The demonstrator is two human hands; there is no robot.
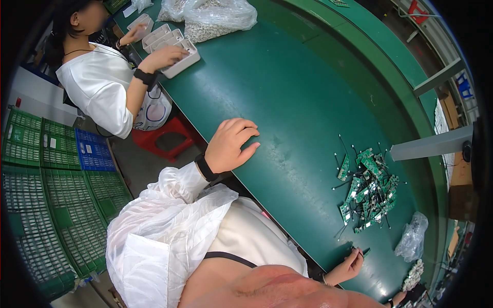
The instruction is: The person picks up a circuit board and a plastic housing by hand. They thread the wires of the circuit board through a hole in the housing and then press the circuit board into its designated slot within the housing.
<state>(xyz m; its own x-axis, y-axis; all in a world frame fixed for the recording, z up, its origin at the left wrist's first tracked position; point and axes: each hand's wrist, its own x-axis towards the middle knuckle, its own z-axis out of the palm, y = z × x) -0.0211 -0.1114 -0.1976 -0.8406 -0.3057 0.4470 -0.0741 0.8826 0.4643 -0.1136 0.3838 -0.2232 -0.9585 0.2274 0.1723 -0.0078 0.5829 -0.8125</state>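
Note:
My left hand [233, 145], with a black band at its wrist, rests on the edge of the green table [287, 108]. Its fingers are loosely bent, the thumb stands apart, and nothing is in it. At the lower right, my right hand [348, 268] pinches a small dark green circuit board [365, 252] just above the tabletop. Part of the board is hidden behind the fingers. Beyond that hand lies a loose pile of green circuit boards [367, 192] with black wires and small white connectors.
Across to the upper left, a co-worker [97, 87] reaches into white trays [182, 60], near clear bags of small pale parts [221, 23]. A crumpled plastic bag [412, 237] lies right of the boards. A grey metal arm [431, 143] juts over the table. Green crates [56, 205] stand left.

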